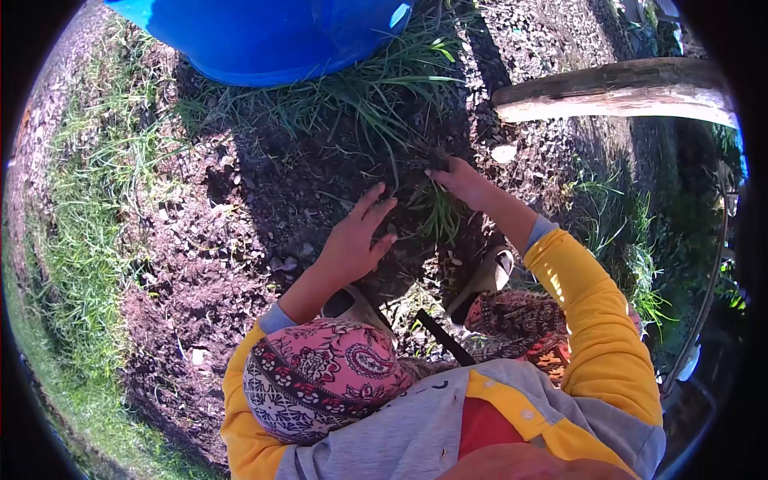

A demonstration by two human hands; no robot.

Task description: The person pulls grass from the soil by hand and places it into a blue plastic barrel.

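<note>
Over dark, shaded soil (296,188), my left hand (358,232) is held low with its fingers spread and nothing in them. To its right, my right hand (460,182) has its fingers closed around a tuft of grass (440,214), whose long green blades hang down below the fingers. The roots or stems by my fingertips are dark and hard to make out. A gap of bare soil separates the two hands.
A large blue container (280,40) stands at the top, with long grass (368,96) along its lower edge. A wooden log (616,90) lies at the upper right. Grass (72,288) covers the left side. My shoes (490,276) are just below my hands.
</note>
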